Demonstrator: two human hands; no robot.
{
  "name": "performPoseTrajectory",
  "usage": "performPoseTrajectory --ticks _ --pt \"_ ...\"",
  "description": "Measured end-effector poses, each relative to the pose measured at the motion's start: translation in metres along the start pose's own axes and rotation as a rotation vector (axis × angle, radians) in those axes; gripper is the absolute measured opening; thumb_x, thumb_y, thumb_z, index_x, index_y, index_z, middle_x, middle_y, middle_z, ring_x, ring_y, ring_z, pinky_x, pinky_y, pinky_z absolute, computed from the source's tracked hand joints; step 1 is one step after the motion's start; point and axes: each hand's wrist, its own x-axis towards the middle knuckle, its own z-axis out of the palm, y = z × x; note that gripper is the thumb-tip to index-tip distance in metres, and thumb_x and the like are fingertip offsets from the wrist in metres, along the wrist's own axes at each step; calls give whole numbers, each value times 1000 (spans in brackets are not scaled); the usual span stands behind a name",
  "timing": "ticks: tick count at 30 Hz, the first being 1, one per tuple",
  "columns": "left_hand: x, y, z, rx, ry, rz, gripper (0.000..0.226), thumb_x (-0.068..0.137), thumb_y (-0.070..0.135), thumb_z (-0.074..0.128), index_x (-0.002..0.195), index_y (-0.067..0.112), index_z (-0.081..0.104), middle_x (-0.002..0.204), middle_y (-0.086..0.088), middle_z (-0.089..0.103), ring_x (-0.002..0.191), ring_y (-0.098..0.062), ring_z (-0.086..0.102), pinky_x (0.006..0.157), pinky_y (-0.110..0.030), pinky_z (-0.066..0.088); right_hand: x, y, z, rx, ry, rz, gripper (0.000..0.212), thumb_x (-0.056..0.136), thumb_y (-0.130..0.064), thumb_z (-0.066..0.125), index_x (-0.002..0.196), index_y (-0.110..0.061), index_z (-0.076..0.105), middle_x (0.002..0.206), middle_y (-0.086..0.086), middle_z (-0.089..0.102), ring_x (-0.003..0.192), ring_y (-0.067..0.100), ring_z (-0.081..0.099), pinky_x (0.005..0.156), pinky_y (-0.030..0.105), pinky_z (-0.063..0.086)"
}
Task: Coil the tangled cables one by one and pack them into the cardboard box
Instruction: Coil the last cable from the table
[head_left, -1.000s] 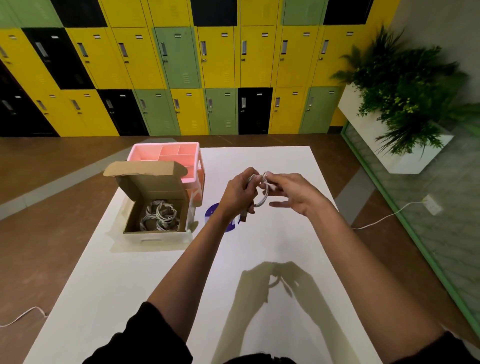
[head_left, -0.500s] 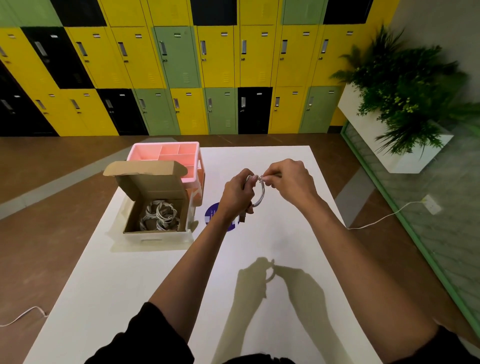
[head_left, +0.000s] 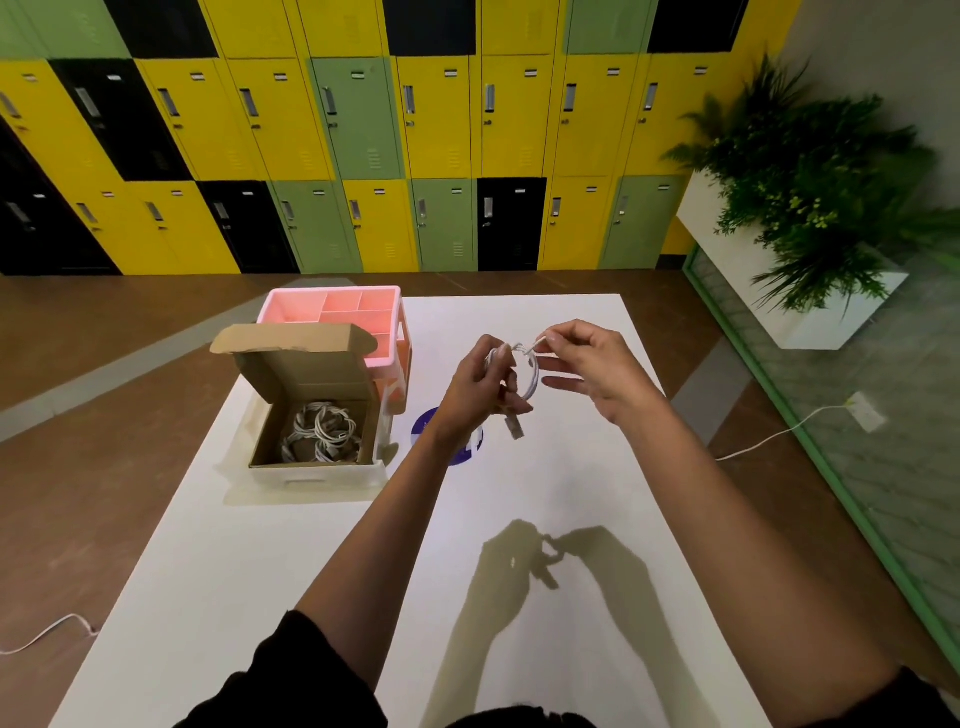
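Above the middle of the white table (head_left: 597, 499), my left hand (head_left: 480, 382) grips a small coil of white cable (head_left: 531, 379), whose plug hangs down below the fist. My right hand (head_left: 589, 366) pinches the cable's free end between thumb and forefinger at the top of the coil, the other fingers spread. To the left stands the open cardboard box (head_left: 311, 387), lid flap up, with several coiled white cables (head_left: 322, 434) inside.
A pink compartment organiser (head_left: 337, 312) stands right behind the box. A round blue sticker (head_left: 441, 439) lies on the table under my left wrist. Lockers line the far wall. A planter stands at the right, and white cords run across the floor on both sides.
My right hand has lifted the cable's free end up over the top of the coil and opened its lower fingers. The left hand keeps the coil almost still.
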Motion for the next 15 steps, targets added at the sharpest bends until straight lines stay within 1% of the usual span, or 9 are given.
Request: performPoseTrajectory --ticks 2,3,5,6,8,11,13,15 --pt "-3 2 4 -105 -48 -16 23 104 26 33 100 7 45 76 -5 61 61 -18 69 72 -41 56 2 2 -2 76 32 23 13 97 -10 51 90 -11 62 86 3 67 80 14 67 76 29 56" --pt "-4 3 5 -118 -59 -4 24 104 26 31 105 7 46 77 -5 63 63 -19 70 75 -41 56 3 2 -2 112 50 40 14 97 -10 51 89 -11 62 85 3 67 78 13 67 76 27 56" --pt "-5 5 8 -92 -68 37 27 105 25 29 118 8 46 79 -7 63 63 -17 69 69 -32 56 6 3 -2 179 79 82 15 97 -11 51 88 -13 62 84 2 68 77 11 66 75 25 53" --pt "-6 6 8 -79 -72 57 27 105 24 29 120 10 46 79 -8 62 63 -17 69 65 -29 56 7 4 -2 208 89 108 16 97 -11 51 87 -13 63 83 1 68 76 10 66 75 24 52" --pt "-8 6 8 -68 -76 84 24 105 23 29 118 13 46 78 -8 62 61 -16 68 62 -28 54 8 4 -1 268 101 169 17 97 -13 51 85 -14 63 79 -1 69 72 7 66 72 22 50" --pt "-8 5 7 -75 -70 88 20 104 21 30 113 15 48 77 -5 61 61 -14 67 65 -28 54 9 7 4 375 111 249 20 96 -14 54 79 -15 64 61 -7 69 57 1 65 66 21 47" --pt "-9 4 6 -102 -70 81 20 104 19 34 114 11 49 81 -4 60 64 -13 66 68 -28 55 9 6 6 396 115 267 20 95 -14 55 77 -15 64 56 -7 68 56 2 64 64 22 48" --pt "-9 4 2 -131 -75 74 17 102 17 40 111 11 53 84 -3 61 70 -12 67 75 -34 57 9 5 7 377 100 259 21 95 -13 55 76 -14 65 55 -7 67 58 4 62 65 22 49"
